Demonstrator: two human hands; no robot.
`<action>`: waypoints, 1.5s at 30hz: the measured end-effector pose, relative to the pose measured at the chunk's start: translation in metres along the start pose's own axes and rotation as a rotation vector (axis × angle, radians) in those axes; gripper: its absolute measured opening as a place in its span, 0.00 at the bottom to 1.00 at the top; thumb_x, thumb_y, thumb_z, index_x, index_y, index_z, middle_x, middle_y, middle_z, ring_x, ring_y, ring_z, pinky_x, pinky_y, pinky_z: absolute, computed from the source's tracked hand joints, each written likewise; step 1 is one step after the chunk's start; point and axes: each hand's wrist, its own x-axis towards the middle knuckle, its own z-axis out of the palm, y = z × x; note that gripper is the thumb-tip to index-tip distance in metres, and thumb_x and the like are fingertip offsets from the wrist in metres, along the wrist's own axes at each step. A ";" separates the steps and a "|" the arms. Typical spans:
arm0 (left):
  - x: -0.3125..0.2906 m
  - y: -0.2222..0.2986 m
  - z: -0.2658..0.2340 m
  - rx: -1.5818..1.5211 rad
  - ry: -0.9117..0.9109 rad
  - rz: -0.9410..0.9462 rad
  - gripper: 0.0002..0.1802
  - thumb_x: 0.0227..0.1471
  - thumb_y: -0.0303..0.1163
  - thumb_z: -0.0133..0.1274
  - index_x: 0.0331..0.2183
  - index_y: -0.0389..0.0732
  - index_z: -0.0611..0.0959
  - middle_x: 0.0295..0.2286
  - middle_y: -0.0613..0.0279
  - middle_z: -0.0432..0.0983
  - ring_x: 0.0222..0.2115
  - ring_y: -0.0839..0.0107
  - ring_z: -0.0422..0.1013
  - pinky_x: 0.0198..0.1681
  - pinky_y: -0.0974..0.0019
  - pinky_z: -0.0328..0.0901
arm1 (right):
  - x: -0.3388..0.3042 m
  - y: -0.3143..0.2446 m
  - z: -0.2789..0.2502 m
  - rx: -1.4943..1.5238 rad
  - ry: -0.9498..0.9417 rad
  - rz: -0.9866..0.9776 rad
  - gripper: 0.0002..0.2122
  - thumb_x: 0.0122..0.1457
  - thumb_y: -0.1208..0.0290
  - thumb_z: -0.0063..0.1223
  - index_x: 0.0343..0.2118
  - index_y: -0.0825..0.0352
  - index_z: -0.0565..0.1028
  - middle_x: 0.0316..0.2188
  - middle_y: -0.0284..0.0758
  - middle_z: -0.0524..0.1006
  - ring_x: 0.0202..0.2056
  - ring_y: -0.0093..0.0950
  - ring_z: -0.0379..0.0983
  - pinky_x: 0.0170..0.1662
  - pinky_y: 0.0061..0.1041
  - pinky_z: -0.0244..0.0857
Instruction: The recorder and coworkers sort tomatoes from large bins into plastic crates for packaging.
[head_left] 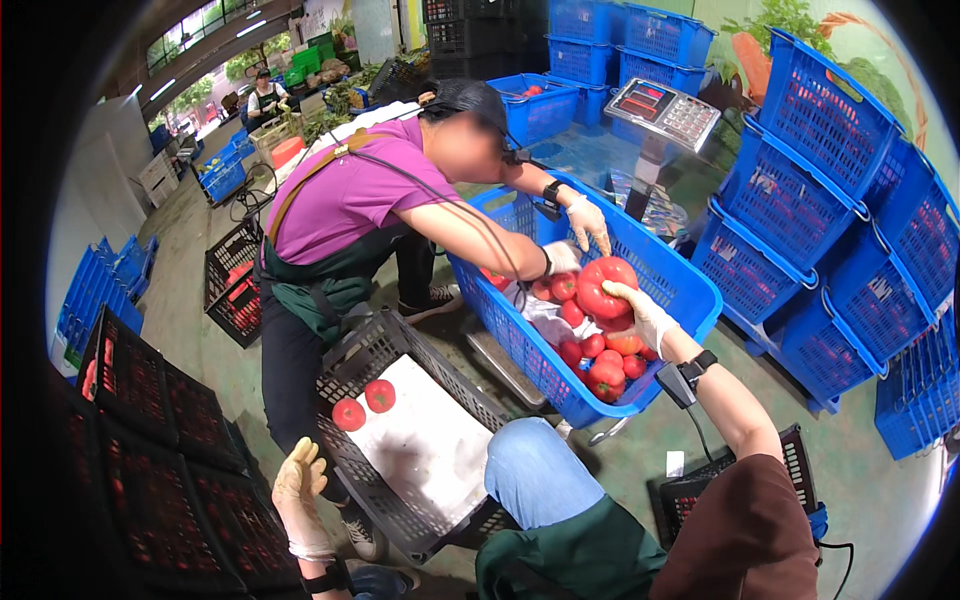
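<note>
My right hand (650,322), in a whitish glove, is closed on a large red tomato (606,287) above the blue crate (570,398). Smaller red tomatoes (605,376) and some white paper lie in that crate. Off to the left, my left hand (301,490) is gloved too; its fingers are apart and hold nothing. Beside it stands a black crate (461,377) with a white liner (425,430) on its bottom. Two tomatoes (379,396) rest on the liner at its far left.
A co-worker (340,190) leans over the blue crate, both gloved hands among the tomatoes. Stacked blue crates (790,190) stand at the right, a digital scale (665,112) behind. Black crates of red produce (165,470) are stacked at the left. A cable hangs from my right wrist.
</note>
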 end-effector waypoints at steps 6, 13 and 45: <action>0.003 0.000 0.001 -0.055 -0.027 -0.051 0.26 0.60 0.43 0.51 0.52 0.34 0.76 0.45 0.54 0.78 0.38 0.74 0.75 0.38 0.77 0.69 | 0.043 0.045 -0.047 -0.141 0.155 0.287 0.45 0.40 0.37 0.65 0.61 0.56 0.64 0.57 0.47 0.68 0.53 0.57 0.65 0.54 0.57 0.58; 0.009 -0.005 0.004 0.025 -0.035 -0.076 0.29 0.59 0.47 0.52 0.52 0.33 0.76 0.44 0.53 0.78 0.36 0.72 0.76 0.35 0.75 0.69 | 0.067 0.060 -0.054 -0.334 0.164 0.359 0.48 0.33 0.45 0.74 0.61 0.55 0.65 0.57 0.45 0.68 0.52 0.58 0.65 0.47 0.66 0.60; 0.014 0.003 -0.012 0.064 -0.110 -0.167 0.23 0.61 0.40 0.49 0.50 0.32 0.77 0.44 0.58 0.78 0.39 0.74 0.75 0.43 0.73 0.68 | -0.017 -0.009 0.151 -0.875 -0.287 -1.196 0.01 0.52 0.81 0.58 0.26 0.69 0.77 0.27 0.36 0.80 0.29 0.28 0.78 0.35 0.25 0.71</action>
